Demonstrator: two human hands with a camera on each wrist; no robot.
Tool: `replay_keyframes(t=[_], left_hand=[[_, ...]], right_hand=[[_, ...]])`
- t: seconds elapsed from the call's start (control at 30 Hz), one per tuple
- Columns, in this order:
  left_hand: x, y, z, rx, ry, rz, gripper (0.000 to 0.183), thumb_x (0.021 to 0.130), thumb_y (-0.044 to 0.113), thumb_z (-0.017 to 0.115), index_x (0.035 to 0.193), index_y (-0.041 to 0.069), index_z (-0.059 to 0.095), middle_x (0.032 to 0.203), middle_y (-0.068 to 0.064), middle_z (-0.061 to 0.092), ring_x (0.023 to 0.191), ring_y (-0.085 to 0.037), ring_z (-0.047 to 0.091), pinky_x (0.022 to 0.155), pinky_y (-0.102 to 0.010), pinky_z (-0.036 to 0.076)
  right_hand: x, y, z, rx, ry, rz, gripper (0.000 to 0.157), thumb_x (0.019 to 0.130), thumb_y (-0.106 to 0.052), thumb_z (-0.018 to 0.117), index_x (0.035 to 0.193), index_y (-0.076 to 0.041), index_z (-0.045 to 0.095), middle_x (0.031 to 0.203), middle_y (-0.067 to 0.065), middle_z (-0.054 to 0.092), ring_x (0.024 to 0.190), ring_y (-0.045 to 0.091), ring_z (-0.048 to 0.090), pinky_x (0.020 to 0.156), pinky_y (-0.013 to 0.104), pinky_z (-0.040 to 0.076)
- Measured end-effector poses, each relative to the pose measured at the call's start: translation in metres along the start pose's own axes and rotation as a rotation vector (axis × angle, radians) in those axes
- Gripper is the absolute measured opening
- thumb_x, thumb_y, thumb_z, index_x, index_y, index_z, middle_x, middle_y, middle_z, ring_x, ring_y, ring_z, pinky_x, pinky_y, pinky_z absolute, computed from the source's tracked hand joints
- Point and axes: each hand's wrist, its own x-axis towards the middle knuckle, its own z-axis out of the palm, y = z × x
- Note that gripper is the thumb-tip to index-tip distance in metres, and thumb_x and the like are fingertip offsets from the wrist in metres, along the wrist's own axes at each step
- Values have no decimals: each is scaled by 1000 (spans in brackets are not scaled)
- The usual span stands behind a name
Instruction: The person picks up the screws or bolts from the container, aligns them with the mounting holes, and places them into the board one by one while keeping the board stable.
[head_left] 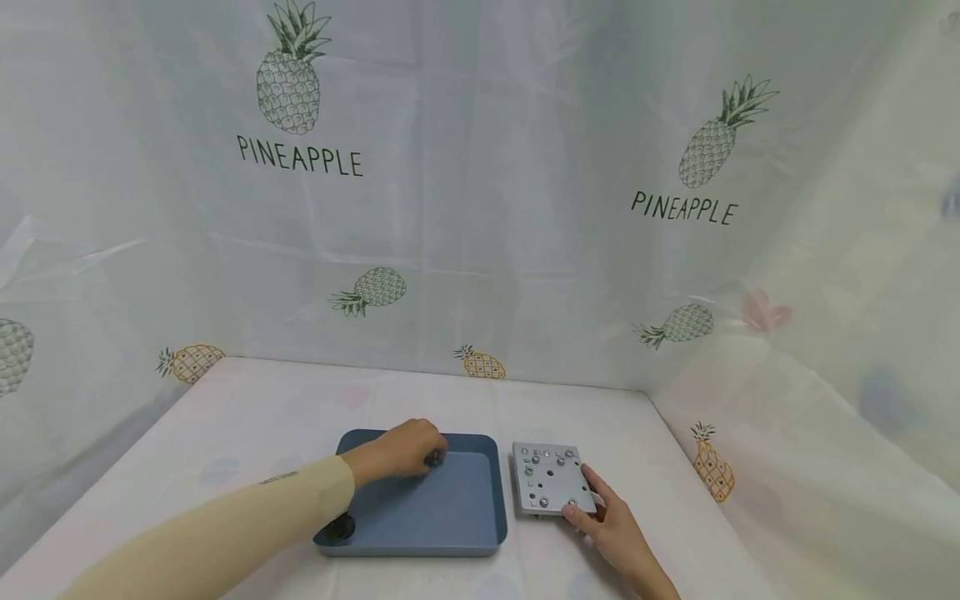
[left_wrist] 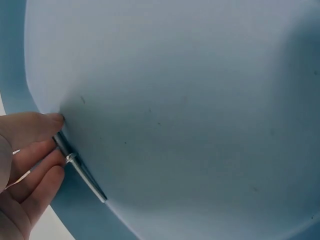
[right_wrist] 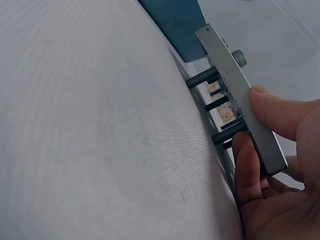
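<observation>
My left hand (head_left: 408, 450) reaches over the blue tray (head_left: 427, 521). In the left wrist view its thumb and fingers pinch one end of a slim metal rod with a small collar (left_wrist: 85, 175), lying along the tray's edge. At the right, a square silver metal plate (head_left: 551, 482) carries several bolts. My right hand (head_left: 611, 529) grips that plate by its near right edge, thumb on one face and fingers beneath. Bolt ends (right_wrist: 202, 77) stick out from the plate's underside towards the table, seen in the right wrist view.
A dark round thing (head_left: 341, 529) shows below the left sleeve (head_left: 247, 525), at the tray's near left corner. White cloth covers the table (head_left: 285, 408), and a pineapple-print curtain (head_left: 480, 208) hangs behind and at both sides.
</observation>
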Motion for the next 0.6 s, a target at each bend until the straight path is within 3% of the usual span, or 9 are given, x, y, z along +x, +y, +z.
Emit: replay_keyframes(t=[0.4,0.6], left_hand=[[5,7,1,-56,-33,23,19,83,-9,82,89,8,78,79,2,71,68,-4,59,64,-21,52],[6,10,0,-76,-19,30,19,82,-11,81,86,8,77,74,2,69,64,-2,55,61,-19,49]], right_hand=[[1,2,0,4,0,-2,98,89,-26,87,166,-6,31,164,30,38,108,22,68,79,28,58],[1,1,0,-5,1,2,98,89,-27,87,166,-6,31,164,30,37,107,21,68,79,28,58]])
